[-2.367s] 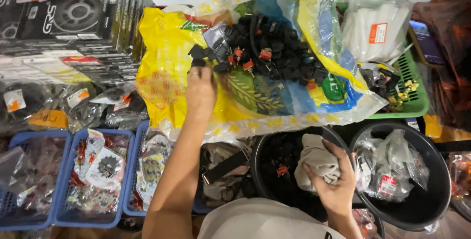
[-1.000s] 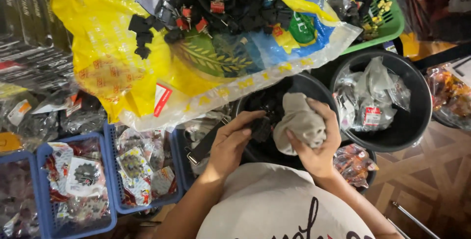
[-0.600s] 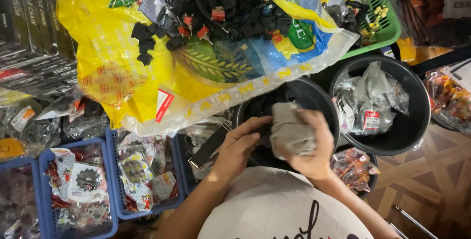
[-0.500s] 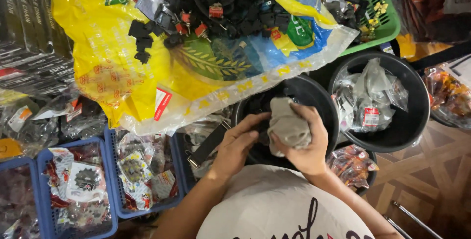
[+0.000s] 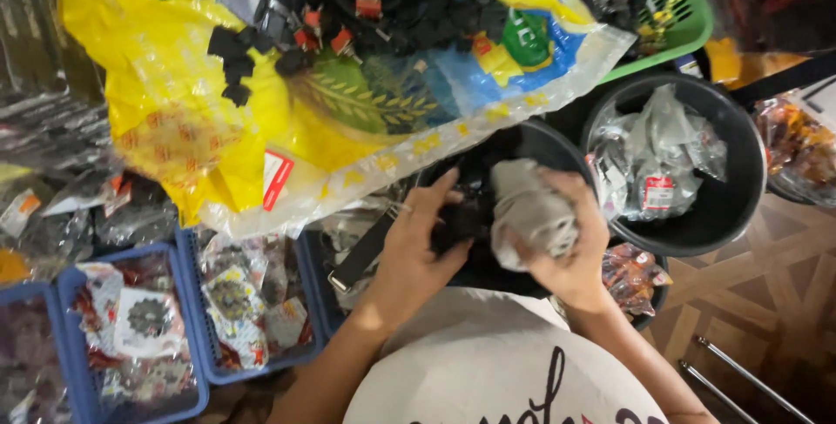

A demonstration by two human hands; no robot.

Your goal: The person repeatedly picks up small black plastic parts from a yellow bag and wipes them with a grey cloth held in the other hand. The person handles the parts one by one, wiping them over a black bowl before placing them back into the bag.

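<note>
Matt grey cloth, glossy plastic sack

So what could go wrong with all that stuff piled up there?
The small black parts lie heaped on the crinkled yellow bag, so some might slide off. The right hand holds a grey cloth while the left hand pinches a dark piece over the black tub; that piece could slip.

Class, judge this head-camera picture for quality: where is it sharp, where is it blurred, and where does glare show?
Head view: the yellow plastic sack is fairly sharp, with glare on its creases; the right hand and grey cloth are slightly motion-blurred; the blue bins at the left edge look soft.
</note>
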